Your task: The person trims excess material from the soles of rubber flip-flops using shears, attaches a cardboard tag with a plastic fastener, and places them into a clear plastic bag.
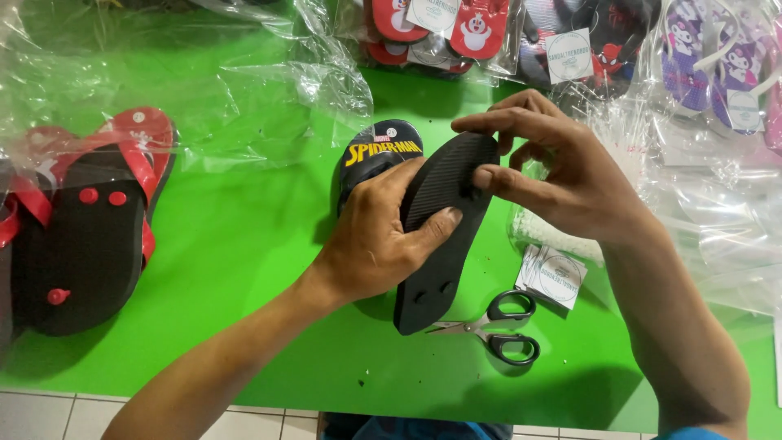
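The left forearm reaches in from the near edge, and the left hand [371, 244] grips a black flip-flop sole [440, 236] held underside-up and tilted above the green counter [244, 244], its fingers [432, 228] wrapped closed around the sole's edge with the thumb across the ribbed surface. The right hand [562, 175] pinches the toe end of the same sole, thumb and forefinger pressed shut near a small hole there. Behind the sole lies its printed dark-blue mate [379, 155], partly covered by the left hand. Just below the sole rest black-handled scissors [501, 326]; beside them is a stack of small paper tags [554, 275]. Finished red-strapped sandals [90, 220] sit at far left, bagged pairs [456, 33] along the far edge. A slipping pinch could let the sole drop onto the scissors, or strain could tear the foam around the hole.
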